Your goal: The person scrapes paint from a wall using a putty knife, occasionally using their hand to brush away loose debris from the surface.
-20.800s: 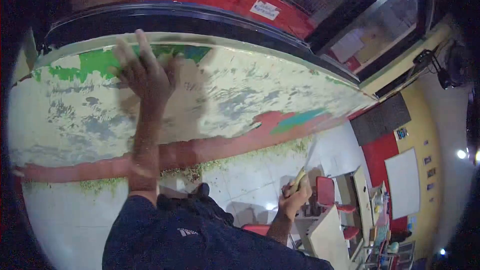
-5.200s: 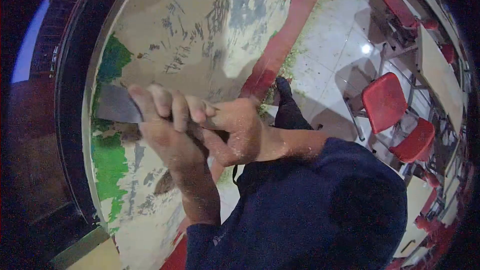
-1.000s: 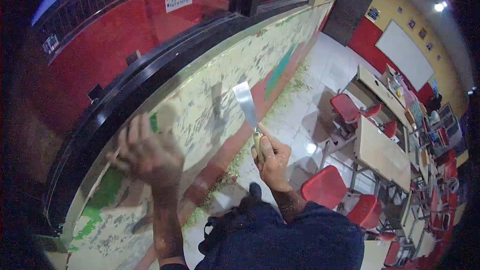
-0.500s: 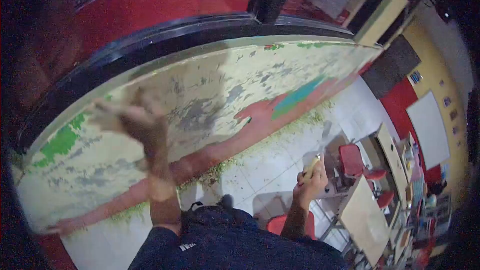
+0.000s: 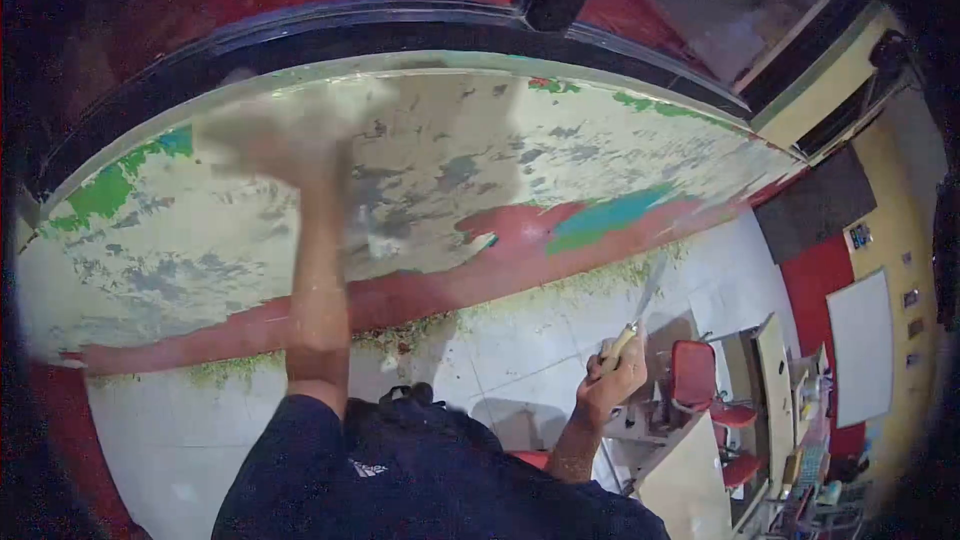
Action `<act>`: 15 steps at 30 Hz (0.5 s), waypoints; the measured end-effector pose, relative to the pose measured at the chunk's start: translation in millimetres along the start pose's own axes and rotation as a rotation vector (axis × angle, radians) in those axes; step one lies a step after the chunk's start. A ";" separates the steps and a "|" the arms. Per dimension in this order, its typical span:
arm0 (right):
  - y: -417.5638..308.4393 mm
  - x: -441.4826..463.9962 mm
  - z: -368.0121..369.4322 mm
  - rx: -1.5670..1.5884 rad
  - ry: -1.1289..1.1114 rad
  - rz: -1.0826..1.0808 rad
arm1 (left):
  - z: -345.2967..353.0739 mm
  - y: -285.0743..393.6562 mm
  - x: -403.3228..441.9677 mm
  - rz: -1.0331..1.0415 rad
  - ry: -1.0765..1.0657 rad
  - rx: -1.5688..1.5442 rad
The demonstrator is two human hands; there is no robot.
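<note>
My left hand [image 5: 275, 140] is raised in front of the patchy wall [image 5: 440, 170], near its upper edge. Motion blurs it, but the fingers look spread and nothing shows in them; whether it touches the surface I cannot tell. Cream paint on the wall is worn to grey, with green, blue and pinkish-red patches. Lower right, my right hand [image 5: 622, 375] is closed around the pale handle of a scraper [image 5: 652, 290]. Its thin metal blade points up, away from the wall, over the floor.
Paint flakes [image 5: 400, 330] litter the white tiled floor [image 5: 520, 355] along the wall's foot. A dark window frame [image 5: 400, 35] runs above the wall. At right are red chairs [image 5: 693, 375], a light tabletop [image 5: 688, 480] and a whiteboard [image 5: 862, 350].
My left hand has moved up the wall, its arm now straighter. My right hand still grips the scraper, whose blade shows more clearly. The view has turned and shifted somewhat.
</note>
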State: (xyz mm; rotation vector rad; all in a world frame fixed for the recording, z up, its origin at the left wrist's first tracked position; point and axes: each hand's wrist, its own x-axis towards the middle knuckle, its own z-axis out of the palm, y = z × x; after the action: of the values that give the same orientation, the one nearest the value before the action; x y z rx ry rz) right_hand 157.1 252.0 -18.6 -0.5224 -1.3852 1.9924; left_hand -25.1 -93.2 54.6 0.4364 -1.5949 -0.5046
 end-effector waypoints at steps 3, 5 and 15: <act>5.9 2.1 -7.9 -0.042 -0.027 0.000 | 22.2 55.3 -28.9 0.377 -0.253 -0.062; 3.9 2.1 -1.8 0.025 -0.037 0.007 | 24.8 80.7 -48.7 0.681 -0.418 -0.208; 17.9 13.4 -25.0 0.059 0.063 0.031 | -19.5 20.5 -17.6 -0.091 0.007 -0.041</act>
State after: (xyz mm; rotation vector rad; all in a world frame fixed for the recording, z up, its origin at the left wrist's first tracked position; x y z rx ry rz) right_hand 158.6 274.1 -43.8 -0.5782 -1.2841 2.0181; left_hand -3.8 -67.7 52.6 0.4813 -1.5600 -0.6034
